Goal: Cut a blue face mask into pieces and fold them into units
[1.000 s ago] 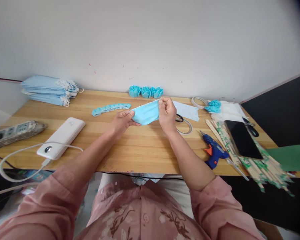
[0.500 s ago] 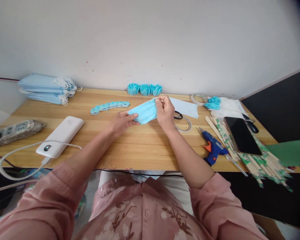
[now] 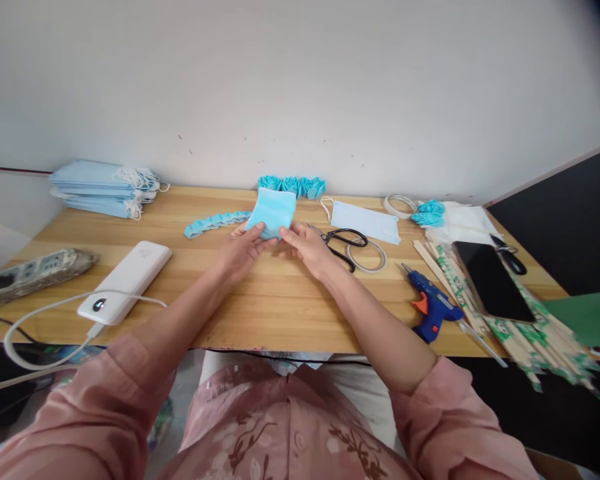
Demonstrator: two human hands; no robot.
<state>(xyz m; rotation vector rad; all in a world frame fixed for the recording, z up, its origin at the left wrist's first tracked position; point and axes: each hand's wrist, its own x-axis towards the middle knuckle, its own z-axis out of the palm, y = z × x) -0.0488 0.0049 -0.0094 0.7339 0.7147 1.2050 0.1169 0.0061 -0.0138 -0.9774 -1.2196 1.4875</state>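
Note:
Between both hands I hold a light-blue face mask (image 3: 273, 209), its upper part standing up from my fingers. My left hand (image 3: 247, 248) pinches its lower left corner, thumb on the front. At the lower right edge my right hand (image 3: 304, 245) grips it the same way. Behind the mask stands a row of blue folded flowers (image 3: 310, 187). A strip of small folded blue pieces (image 3: 215, 223) lies left of it. Black-handled scissors (image 3: 347, 235) rest just right of my right hand, beside a flat mask with ear loop (image 3: 367, 221).
A stack of masks (image 3: 97, 183) sits back left, above a white power bank (image 3: 125, 283) and a power strip (image 3: 40, 272). Tape rolls (image 3: 383, 257), a blue glue gun (image 3: 433, 303), a phone (image 3: 493, 280), wrapped chopsticks (image 3: 540, 347) and another blue flower (image 3: 429, 213) lie right.
The mask has been turned from lying sideways to standing upright. My right hand has moved down and left to its lower edge, uncovering the scissors and the flat mask's ear loop.

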